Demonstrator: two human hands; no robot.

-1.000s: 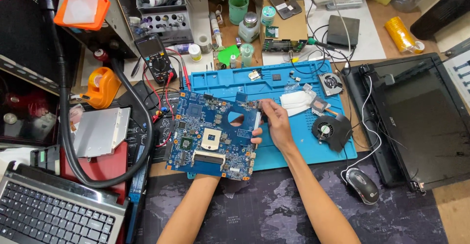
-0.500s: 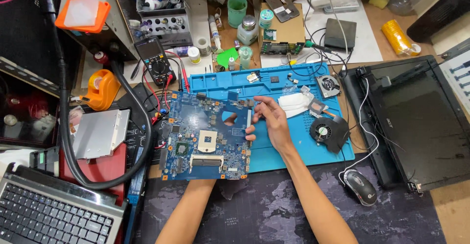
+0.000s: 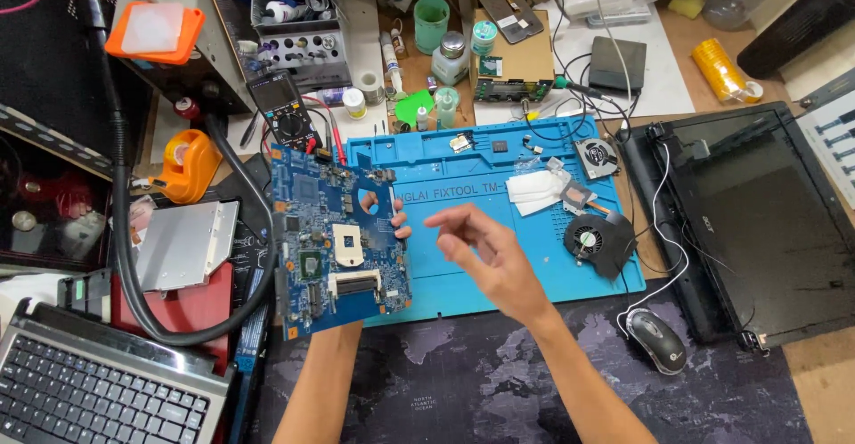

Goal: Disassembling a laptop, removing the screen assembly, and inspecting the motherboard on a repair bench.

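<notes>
The blue motherboard point(image 3: 337, 244) is sitting tilted up over the left end of the blue repair mat point(image 3: 534, 275), its long axis running roughly away from the person, with its square socket facing the camera. The left hand point(image 3: 385, 217) is gripping it from underneath: only fingertips are showing, curling round the right edge and through a cut-out, so the palm and most of the grasp are hidden behind the board. The right hand point(image 3: 485, 252) is hovering just to the right of the board, apart from it, fingers loosely spread and holding nothing, slightly blurred. So the board is lying to the left of that free hand, and the left hand is the one on it. Farther right on the mat, white pads point(image 3: 537, 190) and a black cooling fan point(image 3: 595, 241) are lying well apart from both hands. The board's lower left corner is overlapping a black hose point(image 3: 120, 230), and the contact there is hard to make out.
</notes>
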